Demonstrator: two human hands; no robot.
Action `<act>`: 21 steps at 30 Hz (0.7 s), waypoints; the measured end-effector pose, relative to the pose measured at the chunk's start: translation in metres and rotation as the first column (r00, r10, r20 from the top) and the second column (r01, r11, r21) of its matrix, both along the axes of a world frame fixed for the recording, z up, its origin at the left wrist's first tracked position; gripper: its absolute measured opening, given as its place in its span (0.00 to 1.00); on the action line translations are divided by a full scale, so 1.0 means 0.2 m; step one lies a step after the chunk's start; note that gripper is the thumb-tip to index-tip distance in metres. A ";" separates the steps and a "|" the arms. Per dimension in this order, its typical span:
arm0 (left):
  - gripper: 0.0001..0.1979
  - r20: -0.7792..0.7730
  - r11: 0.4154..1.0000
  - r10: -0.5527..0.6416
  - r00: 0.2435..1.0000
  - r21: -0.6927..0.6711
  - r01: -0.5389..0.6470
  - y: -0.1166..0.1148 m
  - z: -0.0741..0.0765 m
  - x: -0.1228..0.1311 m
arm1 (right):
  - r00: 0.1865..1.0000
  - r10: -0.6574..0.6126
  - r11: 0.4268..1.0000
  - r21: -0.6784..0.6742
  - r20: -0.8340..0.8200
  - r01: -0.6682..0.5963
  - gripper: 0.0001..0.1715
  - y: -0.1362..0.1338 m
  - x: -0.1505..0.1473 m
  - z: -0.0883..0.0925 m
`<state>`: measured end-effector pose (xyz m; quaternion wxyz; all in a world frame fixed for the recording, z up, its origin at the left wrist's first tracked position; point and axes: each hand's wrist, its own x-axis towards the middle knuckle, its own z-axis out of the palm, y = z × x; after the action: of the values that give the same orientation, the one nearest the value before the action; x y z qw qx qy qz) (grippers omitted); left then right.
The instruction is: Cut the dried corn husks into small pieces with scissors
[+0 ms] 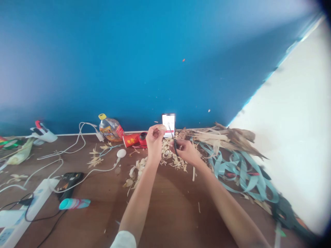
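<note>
Above the table, my left hand (154, 139) pinches a small pale piece of dried husk (162, 127) between thumb and fingers. Black-handled scissors (175, 145) are gripped in my right hand (186, 151), their blades pointing up and away from me, just right of the husk piece. Whether the blades touch it, I cannot tell. Below and behind both hands lies a heap of cut pale husk pieces (178, 163). A phone (168, 119) with a lit screen stands upright against the blue wall, partly covered by the hands and scissors.
Dried husks (224, 136) and a tangled light-blue ribbon (244, 186) lie right, near a black glue gun (287, 213). A bottle (111, 129) and red can (130, 140) stand behind. Left are a power strip (38, 196), white cables and a turquoise roll (73, 204).
</note>
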<state>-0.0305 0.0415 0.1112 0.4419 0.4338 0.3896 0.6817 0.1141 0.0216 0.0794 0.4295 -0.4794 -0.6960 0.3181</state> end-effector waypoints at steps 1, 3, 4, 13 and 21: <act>0.13 0.021 1.000 0.001 1.000 -0.006 -0.001 0.00 0.00 0.00 | 1.000 0.009 1.000 -0.003 -0.005 -0.009 0.08 0.00 0.00 0.00; 0.12 0.066 1.000 -0.016 0.998 -0.018 0.017 0.00 0.00 0.01 | 1.000 0.021 1.000 -0.008 -0.010 -0.021 0.08 0.00 -0.01 0.00; 0.12 0.089 0.999 -0.029 0.996 -0.022 0.031 0.01 -0.01 0.01 | 1.000 0.025 1.000 -0.011 -0.008 -0.025 0.08 0.00 -0.01 0.00; 0.12 0.153 0.997 -0.039 0.987 -0.059 0.049 0.01 -0.01 0.02 | 0.997 -0.061 0.997 0.053 0.047 0.059 0.19 0.00 0.00 -0.02; 0.11 0.076 0.996 0.003 0.997 -0.087 0.004 0.01 -0.02 0.01 | 0.999 -0.015 1.000 0.014 0.044 0.015 0.09 0.00 -0.01 -0.01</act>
<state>-0.0275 0.0441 0.1065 0.4751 0.3881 0.4018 0.6799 0.1131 0.0226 0.0770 0.4199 -0.4884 -0.7039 0.2994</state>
